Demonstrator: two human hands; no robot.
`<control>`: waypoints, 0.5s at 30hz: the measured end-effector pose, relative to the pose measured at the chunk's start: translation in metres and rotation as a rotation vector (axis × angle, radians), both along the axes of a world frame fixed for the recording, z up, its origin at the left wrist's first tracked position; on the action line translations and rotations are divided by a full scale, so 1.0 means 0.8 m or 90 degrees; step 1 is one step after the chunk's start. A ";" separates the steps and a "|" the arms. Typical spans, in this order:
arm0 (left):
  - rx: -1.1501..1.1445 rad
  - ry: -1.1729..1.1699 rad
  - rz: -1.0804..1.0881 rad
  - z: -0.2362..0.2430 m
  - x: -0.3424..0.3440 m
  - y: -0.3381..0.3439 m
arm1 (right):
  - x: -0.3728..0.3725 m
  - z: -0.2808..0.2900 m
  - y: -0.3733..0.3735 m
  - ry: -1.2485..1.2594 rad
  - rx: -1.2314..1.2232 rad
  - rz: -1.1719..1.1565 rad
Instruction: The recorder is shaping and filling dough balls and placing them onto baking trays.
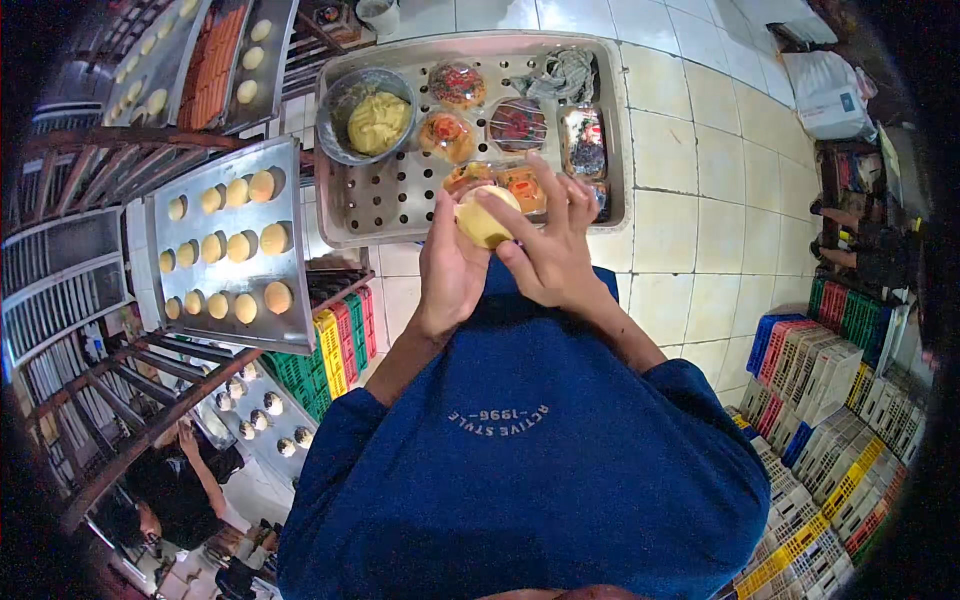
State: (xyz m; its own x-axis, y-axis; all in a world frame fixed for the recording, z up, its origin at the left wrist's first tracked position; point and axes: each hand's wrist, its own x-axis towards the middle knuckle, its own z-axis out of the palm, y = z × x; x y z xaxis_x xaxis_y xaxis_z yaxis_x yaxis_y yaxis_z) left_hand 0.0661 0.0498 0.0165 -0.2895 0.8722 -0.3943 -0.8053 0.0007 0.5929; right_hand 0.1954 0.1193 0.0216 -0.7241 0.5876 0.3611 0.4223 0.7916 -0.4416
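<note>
**Round pale-yellow bun [484, 226] partly covered**

The right hand's grip [555, 252] crosses its upper face; the left hand's grip [453, 270] hides its left side. An orange-topped bread in clear wrapping [521, 188] is half blocked by the right. The top edge cuts off a silver metal tray of buns [272, 76]. A brown slatted rack [165, 430] partly hides a blurred co-worker in black [170, 495].

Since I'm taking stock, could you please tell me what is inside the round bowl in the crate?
Inside the round bowl sits a soft-looking yellow mound. The bottom of the bowl beneath the mound is covered and cannot be seen.
</note>
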 end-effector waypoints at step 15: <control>-0.022 0.001 0.028 0.009 0.001 -0.005 | -0.004 0.005 -0.015 0.055 -0.091 0.023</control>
State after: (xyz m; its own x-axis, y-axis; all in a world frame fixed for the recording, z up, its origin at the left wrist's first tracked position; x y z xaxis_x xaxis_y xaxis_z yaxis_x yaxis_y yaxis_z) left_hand 0.0665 0.0459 0.0241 -0.3280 0.8447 -0.4230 -0.8036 -0.0141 0.5950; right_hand 0.1920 0.1076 0.0252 -0.7157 0.6113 0.3378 0.3500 0.7325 -0.5840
